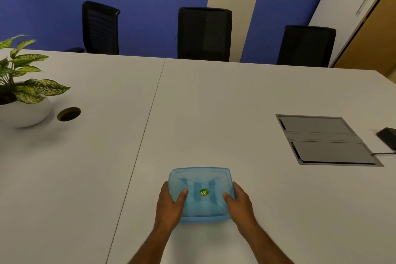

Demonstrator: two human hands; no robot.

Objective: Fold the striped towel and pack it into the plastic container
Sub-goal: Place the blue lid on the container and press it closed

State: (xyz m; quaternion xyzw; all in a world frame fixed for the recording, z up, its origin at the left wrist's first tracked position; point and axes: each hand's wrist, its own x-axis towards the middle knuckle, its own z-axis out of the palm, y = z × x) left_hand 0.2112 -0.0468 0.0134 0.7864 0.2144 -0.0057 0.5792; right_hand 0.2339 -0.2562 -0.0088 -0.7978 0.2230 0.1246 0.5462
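Observation:
A translucent blue plastic container (200,180) with its lid on sits near the front of the white table (214,103). A round green and yellow sticker marks the lid's centre. My left hand (170,204) grips the container's left side, thumb resting on the lid. My right hand (240,203) grips its right side the same way. No striped towel shows anywhere in view; the blue lid hides whatever is inside.
A potted plant (23,90) in a white bowl stands at the far left, beside a round cable hole (69,114). A grey cable hatch (325,140) is set into the table at right, with a black device (389,137) and cord by it. Three black chairs (204,33) line the far edge.

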